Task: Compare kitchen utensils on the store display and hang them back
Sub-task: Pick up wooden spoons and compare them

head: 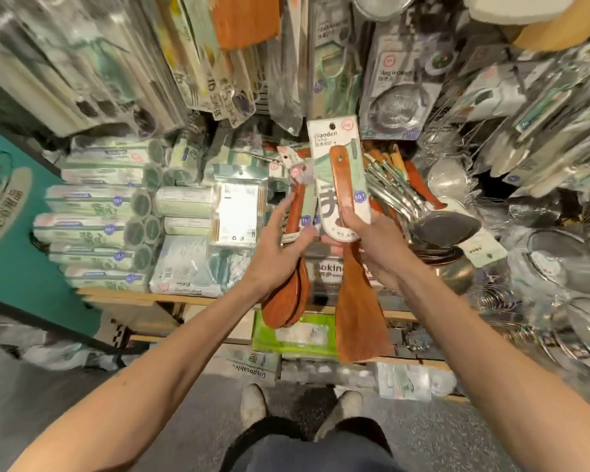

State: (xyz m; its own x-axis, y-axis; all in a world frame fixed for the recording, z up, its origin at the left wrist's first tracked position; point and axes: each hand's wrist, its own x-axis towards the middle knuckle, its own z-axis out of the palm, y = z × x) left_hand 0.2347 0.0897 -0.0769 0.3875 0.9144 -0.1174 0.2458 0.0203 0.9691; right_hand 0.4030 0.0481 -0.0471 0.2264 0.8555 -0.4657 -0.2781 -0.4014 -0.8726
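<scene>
Gripping carded wooden spatula mid-handle, right hand curls round it before display shelf; I see left hand, fingers near straight, touching wooden spoons just beside.

The place is a shop, in an aisle of kitchenware. Goods in retail packaging crowd the display. A wooden spatula sits on a printed card with a punched hang hole and a round sticker. Carded strainers and long packets hang in rows above. Identical green-labelled rolls are stacked many deep on a wooden shelf. Loose metal spoons carry paper tags. A teal sign panel with printed lettering stands at the left.
</scene>
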